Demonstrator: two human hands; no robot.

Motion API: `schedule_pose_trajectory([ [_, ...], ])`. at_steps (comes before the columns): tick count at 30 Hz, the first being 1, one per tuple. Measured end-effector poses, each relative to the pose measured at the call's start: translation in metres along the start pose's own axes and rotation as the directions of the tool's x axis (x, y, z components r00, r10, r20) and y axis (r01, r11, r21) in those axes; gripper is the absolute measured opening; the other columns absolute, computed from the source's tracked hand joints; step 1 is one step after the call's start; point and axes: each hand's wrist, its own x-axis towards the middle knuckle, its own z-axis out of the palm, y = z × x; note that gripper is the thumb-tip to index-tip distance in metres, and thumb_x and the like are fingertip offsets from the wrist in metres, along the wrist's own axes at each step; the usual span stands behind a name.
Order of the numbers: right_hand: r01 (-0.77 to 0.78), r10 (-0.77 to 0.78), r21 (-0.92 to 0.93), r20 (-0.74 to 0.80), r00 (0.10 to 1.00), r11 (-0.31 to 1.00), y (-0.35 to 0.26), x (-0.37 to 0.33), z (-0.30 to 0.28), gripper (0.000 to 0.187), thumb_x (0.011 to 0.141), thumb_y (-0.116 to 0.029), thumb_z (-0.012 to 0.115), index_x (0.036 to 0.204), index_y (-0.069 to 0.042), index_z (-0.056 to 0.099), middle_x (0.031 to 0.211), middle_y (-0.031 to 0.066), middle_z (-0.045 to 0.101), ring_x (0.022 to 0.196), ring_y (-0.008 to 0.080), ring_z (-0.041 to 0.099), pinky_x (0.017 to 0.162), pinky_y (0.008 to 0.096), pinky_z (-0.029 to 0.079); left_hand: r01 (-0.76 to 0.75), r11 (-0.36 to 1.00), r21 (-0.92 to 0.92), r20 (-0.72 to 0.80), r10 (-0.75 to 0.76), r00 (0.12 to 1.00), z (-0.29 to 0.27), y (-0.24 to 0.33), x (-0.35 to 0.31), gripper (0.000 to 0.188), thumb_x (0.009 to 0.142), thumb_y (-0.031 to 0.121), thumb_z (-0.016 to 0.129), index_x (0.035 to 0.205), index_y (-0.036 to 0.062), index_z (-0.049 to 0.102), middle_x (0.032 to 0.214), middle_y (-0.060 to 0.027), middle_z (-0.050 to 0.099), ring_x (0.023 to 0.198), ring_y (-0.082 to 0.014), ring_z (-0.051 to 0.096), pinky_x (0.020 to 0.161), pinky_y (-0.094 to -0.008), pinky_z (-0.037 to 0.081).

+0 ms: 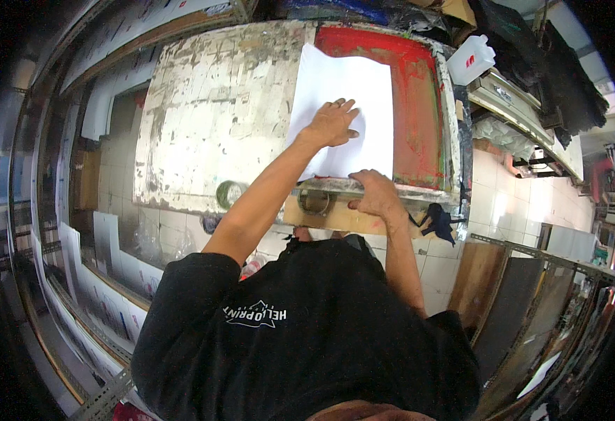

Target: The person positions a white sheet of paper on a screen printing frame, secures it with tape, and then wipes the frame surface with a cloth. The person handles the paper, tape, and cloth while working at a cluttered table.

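The left hand (333, 123) lies with fingers spread on a white sheet (342, 81), which overlaps the left part of a red-coated panel (414, 119) at the table's (216, 105) right end. The right hand (379, 194) is at the near edge, thumb and fingers apart; whether it touches the sheet is hard to tell. A white jug (471, 60) is by the far right corner.

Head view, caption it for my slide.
Left hand spread on white paper partly covering a red panel, right hand at the near edge of the table.
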Motion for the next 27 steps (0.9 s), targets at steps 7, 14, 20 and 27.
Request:
schedule_pose_trajectory([
  [7,0.043,-0.043,-0.006,-0.038,0.998,0.999,0.005,-0.004,0.005,0.07,0.058,-0.03,0.085,0.118,-0.003,0.061,0.111,0.0148,0.063,0.108,0.0334,0.057,0.094,0.0427,0.046,0.07,0.996,0.061,0.114,-0.077,0.991,0.026,0.007,0.077,0.08,0.092,0.062,0.043,0.152,0.0148,0.022,0.16,-0.0085,0.014,0.147,-0.0333,0.013,0.117,-0.0554,0.013],
  [14,0.03,-0.03,-0.016,0.003,1.0,0.999,0.007,-0.002,0.001,0.065,0.063,-0.033,0.083,0.117,-0.005,0.061,0.111,0.0129,0.062,0.111,0.0297,0.055,0.096,0.0424,0.04,0.345,0.929,0.136,0.051,-0.354,0.934,0.029,-0.04,0.087,0.087,0.091,0.07,0.033,0.154,0.0144,0.014,0.161,-0.0122,0.007,0.147,-0.0367,0.007,0.117,-0.057,0.003],
  [20,0.046,-0.047,0.015,0.042,0.998,0.999,0.008,-0.001,-0.003,0.064,0.065,-0.033,0.083,0.117,-0.005,0.061,0.111,0.0132,0.062,0.112,0.0299,0.053,0.096,0.0422,0.04,0.316,0.923,0.222,-0.087,-0.304,0.949,0.053,-0.074,0.096,0.085,0.094,0.064,0.031,0.152,0.0034,0.016,0.158,-0.0205,0.012,0.145,-0.0405,0.012,0.117,-0.055,0.007],
  [27,0.084,-0.085,0.046,0.011,0.996,0.995,0.018,0.002,0.003,0.062,0.066,-0.034,0.082,0.116,-0.003,0.062,0.109,0.0131,0.062,0.11,0.0296,0.054,0.095,0.0417,0.042,0.432,0.901,0.046,-0.03,-0.431,0.902,0.046,-0.071,0.104,0.08,0.097,0.053,0.038,0.15,-0.0012,0.013,0.158,-0.021,0.009,0.146,-0.0406,0.009,0.118,-0.053,0.009],
])
